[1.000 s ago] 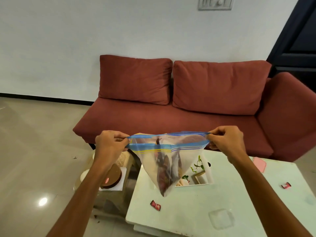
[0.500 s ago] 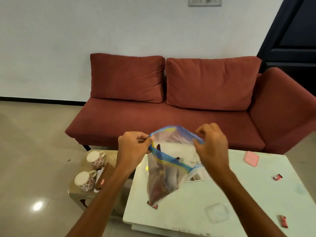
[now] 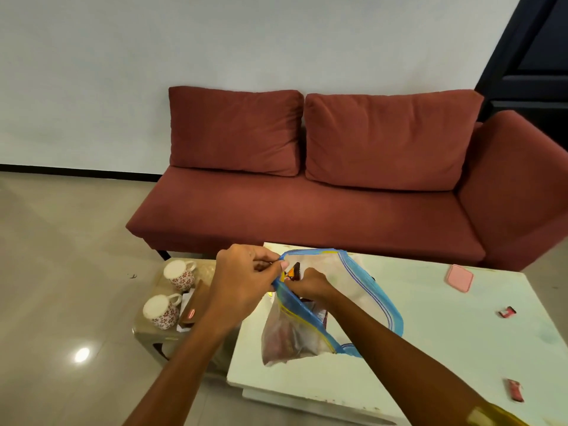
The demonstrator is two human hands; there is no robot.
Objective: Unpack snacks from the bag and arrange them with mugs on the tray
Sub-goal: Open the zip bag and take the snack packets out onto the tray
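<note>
Our left hand [image 3: 246,281] pinches the blue zip rim of the clear snack bag [image 3: 319,315] standing on the white table [image 3: 445,333]. Our right hand [image 3: 307,284] reaches inside it, fingers closed on a dark snack packet [image 3: 293,271]. Two floral mugs [image 3: 181,275] sit on the side stool [image 3: 147,333].

Two hands, the left [image 3: 246,281] and the right [image 3: 309,284]; one zip bag [image 3: 353,290], with several packets inside that cannot be counted through the plastic; two mugs [image 3: 179,274] [image 3: 160,311], both white with red flowers, on one small side table [image 3: 147,332]; one white table [image 3: 445,333]; two loose red sweets [image 3: 507,312] [image 3: 515,390] lying on it; one pink pad [image 3: 459,278] on it too; one sofa [image 3: 307,216] carrying two back cushions [image 3: 235,130] [image 3: 390,139]; one brown packet [image 3: 192,305] beside the mugs.
</note>
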